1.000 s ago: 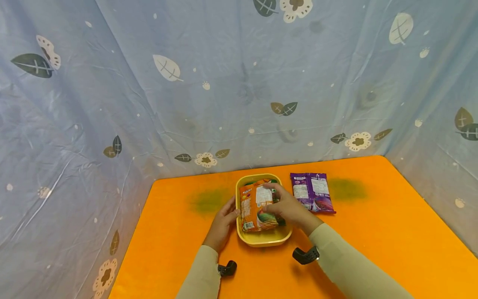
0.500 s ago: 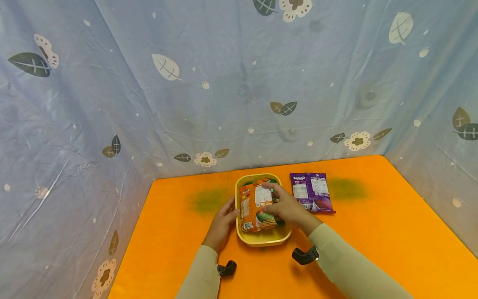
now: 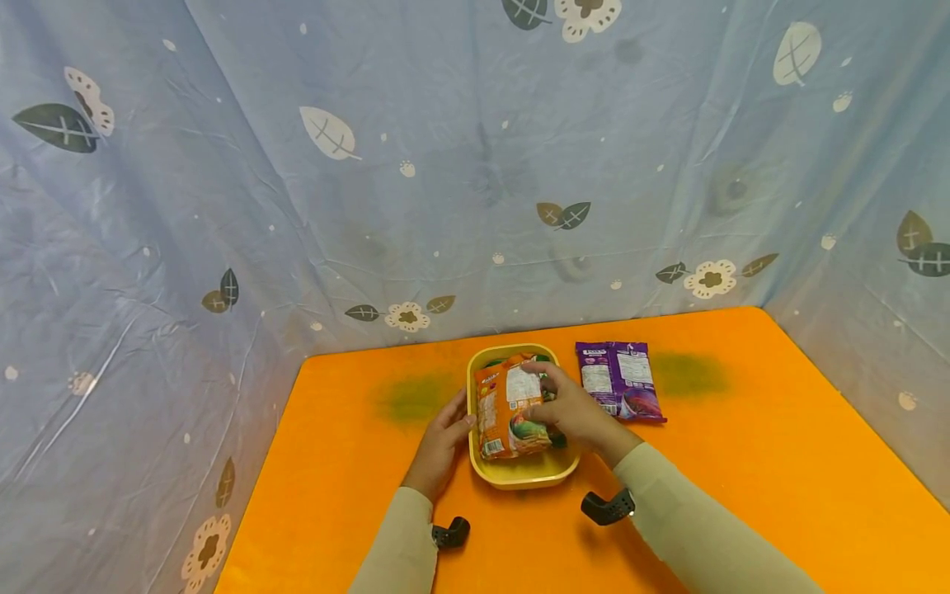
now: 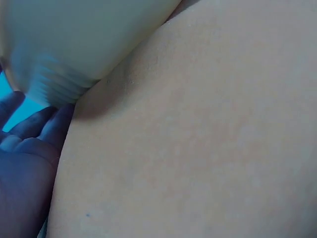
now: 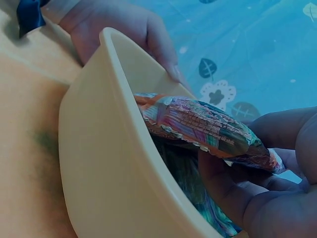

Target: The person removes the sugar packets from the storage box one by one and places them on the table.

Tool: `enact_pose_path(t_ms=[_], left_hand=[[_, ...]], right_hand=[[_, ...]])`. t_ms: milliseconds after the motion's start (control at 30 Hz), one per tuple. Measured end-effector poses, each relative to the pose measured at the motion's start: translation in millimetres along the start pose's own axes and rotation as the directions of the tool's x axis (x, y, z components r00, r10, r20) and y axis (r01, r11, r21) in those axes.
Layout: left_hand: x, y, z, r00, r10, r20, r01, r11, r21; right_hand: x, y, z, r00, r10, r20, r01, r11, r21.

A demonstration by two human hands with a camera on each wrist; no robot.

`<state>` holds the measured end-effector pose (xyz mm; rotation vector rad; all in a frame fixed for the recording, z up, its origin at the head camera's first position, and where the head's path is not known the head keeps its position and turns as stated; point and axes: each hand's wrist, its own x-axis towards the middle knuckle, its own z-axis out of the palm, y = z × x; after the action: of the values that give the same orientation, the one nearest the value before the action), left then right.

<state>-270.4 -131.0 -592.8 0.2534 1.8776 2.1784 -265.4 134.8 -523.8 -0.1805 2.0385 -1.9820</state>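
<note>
An orange instant noodle packet lies tilted in a yellow plastic tub. My right hand pinches its right side between thumb and fingers. In the right wrist view the packet is raised at the gripped end, above a green packet in the tub. My left hand rests along the tub's left wall, its fingers fairly straight and its thumb at the rim. From the left wrist, these fingers show beside the pale tub.
Two purple packets lie side by side to the right of the tub. The orange tabletop has greenish patches. A blue patterned curtain hangs behind the table and at both sides.
</note>
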Motion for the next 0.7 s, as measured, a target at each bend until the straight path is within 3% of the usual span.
enact_pose_path(t_ms=[233, 700], left_hand=[[0.5, -1.1, -0.9, 1.000, 0.002, 0.010, -0.002, 1.000, -0.016], [0.1, 0.0, -0.2, 1.000, 0.006, 0.009, -0.006, 1.000, 0.004]], right_hand=[[-1.1, -2.2, -1.0, 1.000, 0.015, -0.007, -0.015, 0.999, 0.049], [-0.5, 4.8, -8.0, 0.997, -0.056, 0.047, 0.046, 0.979, 0.197]])
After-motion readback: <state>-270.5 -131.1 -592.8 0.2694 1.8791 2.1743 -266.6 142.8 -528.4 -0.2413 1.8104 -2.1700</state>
